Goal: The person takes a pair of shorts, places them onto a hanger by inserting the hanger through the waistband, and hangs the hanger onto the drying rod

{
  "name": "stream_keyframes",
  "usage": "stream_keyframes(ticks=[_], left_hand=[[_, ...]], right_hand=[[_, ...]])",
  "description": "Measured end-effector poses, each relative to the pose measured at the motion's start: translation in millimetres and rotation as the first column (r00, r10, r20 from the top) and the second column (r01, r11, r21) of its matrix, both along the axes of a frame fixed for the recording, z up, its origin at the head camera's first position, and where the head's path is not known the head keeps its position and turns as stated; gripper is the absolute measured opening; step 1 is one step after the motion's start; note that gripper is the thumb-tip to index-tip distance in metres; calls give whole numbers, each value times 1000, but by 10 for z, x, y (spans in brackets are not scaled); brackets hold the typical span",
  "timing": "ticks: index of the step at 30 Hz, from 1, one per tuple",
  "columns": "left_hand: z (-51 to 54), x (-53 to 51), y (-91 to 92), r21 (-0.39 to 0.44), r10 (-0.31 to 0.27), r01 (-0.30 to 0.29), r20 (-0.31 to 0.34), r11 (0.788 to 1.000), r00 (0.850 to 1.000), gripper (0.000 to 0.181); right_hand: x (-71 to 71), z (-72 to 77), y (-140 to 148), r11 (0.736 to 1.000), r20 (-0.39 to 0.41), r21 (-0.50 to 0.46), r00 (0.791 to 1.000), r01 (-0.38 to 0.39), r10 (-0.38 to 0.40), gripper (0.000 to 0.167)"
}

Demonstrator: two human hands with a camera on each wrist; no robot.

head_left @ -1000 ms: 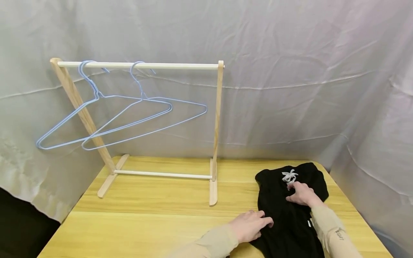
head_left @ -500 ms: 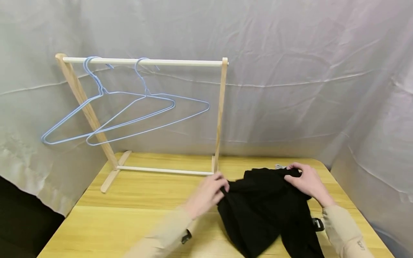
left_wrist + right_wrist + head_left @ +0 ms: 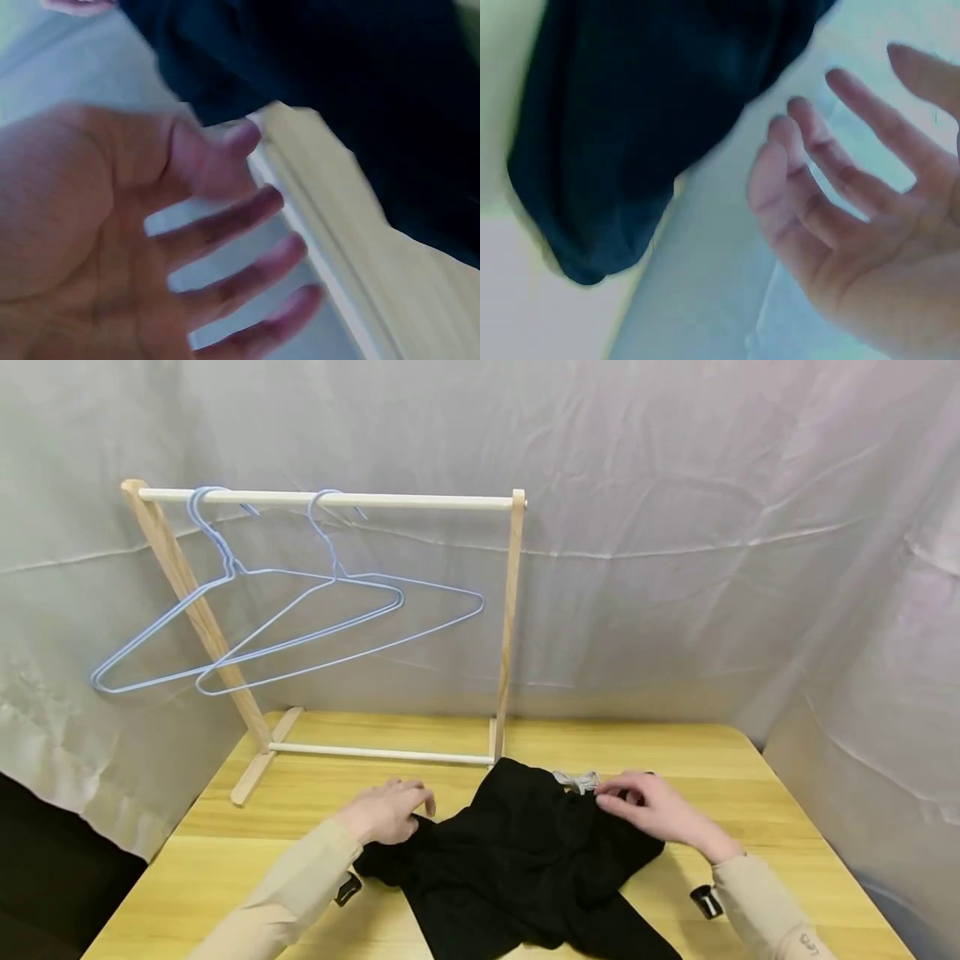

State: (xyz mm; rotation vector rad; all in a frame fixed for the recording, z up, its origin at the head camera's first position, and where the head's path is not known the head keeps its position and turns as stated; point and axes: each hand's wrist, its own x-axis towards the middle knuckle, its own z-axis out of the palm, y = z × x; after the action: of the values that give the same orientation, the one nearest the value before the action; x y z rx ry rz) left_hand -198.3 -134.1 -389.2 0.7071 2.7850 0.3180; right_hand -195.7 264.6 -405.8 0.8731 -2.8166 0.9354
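Observation:
A black garment (image 3: 517,860) lies crumpled and spread on the table, with a light grey bow or drawstring (image 3: 577,782) at its far edge. Whether it is a top or shorts cannot be told. My left hand (image 3: 386,811) is over the garment's left end; in the left wrist view its fingers (image 3: 225,232) are spread, with no cloth between them. Beside the bow, my right hand (image 3: 656,810) hovers at the garment's far right edge. The right wrist view has that hand's fingers (image 3: 825,165) loosely bent and apart from the dark cloth (image 3: 630,127).
A wooden rack (image 3: 510,627) stands at the back left of the table (image 3: 637,743). Several light blue wire hangers (image 3: 337,581) hang from its white rail (image 3: 420,501). The garment's far edge lies close to the rack's right foot. Grey curtains (image 3: 675,568) enclose the back and sides.
The garment has moved from the right side to the front middle and been turned and spread wider. Both hands have moved left; the left hand has let go of the cloth's edge.

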Motion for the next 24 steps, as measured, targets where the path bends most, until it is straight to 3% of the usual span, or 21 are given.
stream_keyframes(ticks=[2,5,9,13,16,19,22,24], left_hand=[[0,-40,78,62,-7,10,-55,998,998,24],[10,-115,273,125,-58,75,-131,989,990,28],[-2,-204,577,119,-150,165,-124,979,981,37],[-68,-303,856,68,-196,203,-89,977,976,44],[-146,-381,1023,16,-199,201,-72,979,977,47],[-212,-446,1153,-28,-163,162,-43,986,986,48],[-265,-496,1242,-60,-123,121,-30,991,992,46],[-297,-520,1277,-65,-110,106,-62,992,992,43]], right_hand=[[-66,29,92,997,14,-8,997,76,-75,18],[-161,46,246,984,72,29,982,174,-175,21],[-253,-21,412,961,108,122,959,249,-262,26],[-295,-129,522,935,135,216,940,282,-314,38],[-310,-214,578,922,181,265,925,281,-334,52],[-328,-274,609,921,246,281,907,270,-341,67],[-346,-306,610,926,276,281,903,252,-330,75],[-360,-323,607,927,275,284,906,244,-323,77]])
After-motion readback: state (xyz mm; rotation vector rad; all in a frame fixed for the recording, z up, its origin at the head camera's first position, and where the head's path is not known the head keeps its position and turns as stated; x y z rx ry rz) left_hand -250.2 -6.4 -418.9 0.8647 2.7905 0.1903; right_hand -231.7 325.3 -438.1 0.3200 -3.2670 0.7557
